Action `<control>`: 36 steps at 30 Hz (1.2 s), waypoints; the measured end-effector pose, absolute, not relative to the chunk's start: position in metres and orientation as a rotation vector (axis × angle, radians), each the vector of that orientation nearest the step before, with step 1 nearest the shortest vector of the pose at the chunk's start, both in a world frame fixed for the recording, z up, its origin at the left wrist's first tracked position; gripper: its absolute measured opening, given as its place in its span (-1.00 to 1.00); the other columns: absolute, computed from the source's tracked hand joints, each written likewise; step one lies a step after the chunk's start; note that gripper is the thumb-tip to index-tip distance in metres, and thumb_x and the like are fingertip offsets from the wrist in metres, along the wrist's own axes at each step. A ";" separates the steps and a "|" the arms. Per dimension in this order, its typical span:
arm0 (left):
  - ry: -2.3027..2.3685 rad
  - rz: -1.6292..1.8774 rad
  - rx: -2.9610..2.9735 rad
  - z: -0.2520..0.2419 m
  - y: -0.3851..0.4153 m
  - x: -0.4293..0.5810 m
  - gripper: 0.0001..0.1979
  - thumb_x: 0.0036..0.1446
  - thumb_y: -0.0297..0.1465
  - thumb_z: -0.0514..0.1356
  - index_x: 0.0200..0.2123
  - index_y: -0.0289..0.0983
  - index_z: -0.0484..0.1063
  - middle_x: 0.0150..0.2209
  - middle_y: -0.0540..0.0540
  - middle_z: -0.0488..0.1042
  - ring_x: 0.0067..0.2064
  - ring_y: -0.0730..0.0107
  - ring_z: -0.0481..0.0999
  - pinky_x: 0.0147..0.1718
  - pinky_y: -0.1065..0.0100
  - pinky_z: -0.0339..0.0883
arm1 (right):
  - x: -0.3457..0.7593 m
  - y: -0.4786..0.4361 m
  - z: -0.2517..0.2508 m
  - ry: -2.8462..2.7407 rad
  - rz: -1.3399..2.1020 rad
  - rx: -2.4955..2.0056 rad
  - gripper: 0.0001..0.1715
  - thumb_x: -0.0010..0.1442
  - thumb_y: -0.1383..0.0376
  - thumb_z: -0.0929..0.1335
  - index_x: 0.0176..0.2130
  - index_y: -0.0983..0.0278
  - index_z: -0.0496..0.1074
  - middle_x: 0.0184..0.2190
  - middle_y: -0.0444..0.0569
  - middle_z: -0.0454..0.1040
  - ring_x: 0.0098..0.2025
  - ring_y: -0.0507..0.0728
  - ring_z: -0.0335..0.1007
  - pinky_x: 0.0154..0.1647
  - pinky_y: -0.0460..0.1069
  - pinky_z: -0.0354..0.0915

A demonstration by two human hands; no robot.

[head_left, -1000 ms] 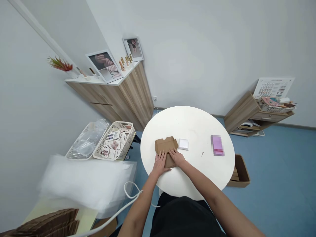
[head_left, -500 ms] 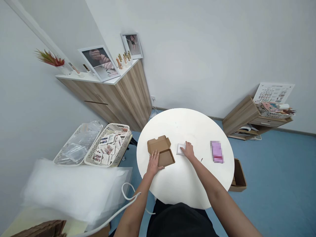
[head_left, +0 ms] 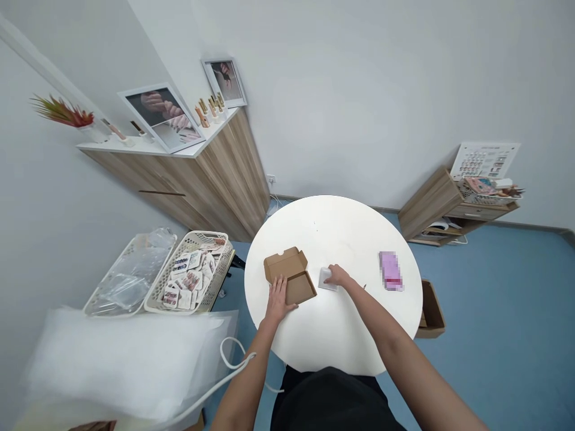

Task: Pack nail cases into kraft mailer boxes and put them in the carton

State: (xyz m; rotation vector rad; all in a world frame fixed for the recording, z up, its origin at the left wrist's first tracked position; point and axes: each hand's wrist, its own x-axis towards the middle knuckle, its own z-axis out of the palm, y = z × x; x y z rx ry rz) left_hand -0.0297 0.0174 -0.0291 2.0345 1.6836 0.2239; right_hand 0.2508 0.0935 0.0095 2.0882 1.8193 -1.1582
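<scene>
While the left hand lies flat on the open kraft box, the right hand curls over a white packet just beside the box; the hands are apart. The box's lid stands open toward the far side.

Risks, as judged: uneven pressure from the left palm could skid or tip the box on the smooth top. A springing lid could knock the packet, which sits close. The packet looks slight and could slip from the fingers.

A round table carries these, plus a pink pack, blurred, off to the right. Left of the table stand a cream basket of nail cards and a basket of clear plastic. A wood cabinet stands against the wall, and a cardboard box sits on the blue floor.
</scene>
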 end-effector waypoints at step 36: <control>1.303 0.256 2.174 -0.026 0.013 0.070 0.12 -0.05 -0.10 0.29 0.38 -0.29 -0.34 0.41 -0.34 -0.15 0.42 -0.04 -0.23 0.31 -0.15 -0.21 | 0.215 0.007 0.028 2.028 -0.551 2.280 -0.64 0.14 0.31 0.40 -0.05 0.28 0.34 -0.05 0.10 0.42 0.02 0.21 0.31 -0.12 0.01 0.25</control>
